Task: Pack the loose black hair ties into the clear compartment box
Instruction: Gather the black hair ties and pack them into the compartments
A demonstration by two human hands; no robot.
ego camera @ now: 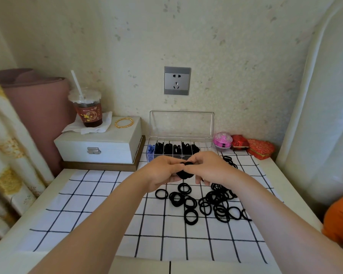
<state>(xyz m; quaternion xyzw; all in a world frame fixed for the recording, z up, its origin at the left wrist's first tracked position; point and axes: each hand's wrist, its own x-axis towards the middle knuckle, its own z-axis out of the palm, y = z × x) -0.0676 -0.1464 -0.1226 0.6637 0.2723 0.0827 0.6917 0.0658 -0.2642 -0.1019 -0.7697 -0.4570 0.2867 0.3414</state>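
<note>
Several loose black hair ties (204,204) lie scattered on the white checked cloth (99,204). My left hand (160,173) and my right hand (210,169) meet above them and together pinch a bunch of black hair ties (184,172). Just behind my hands stands the clear compartment box (181,125), its lid upright. Several of its compartments hold black ties and the leftmost one holds blue pieces (151,152). A few more black ties (230,161) lie to the right of the box.
A white jewellery box (99,147) at the back left carries a drink cup with a straw (87,109) and a gold bangle (124,122). Pink (222,140) and red containers (260,148) sit at the back right. An orange object (341,220) lies off the right edge.
</note>
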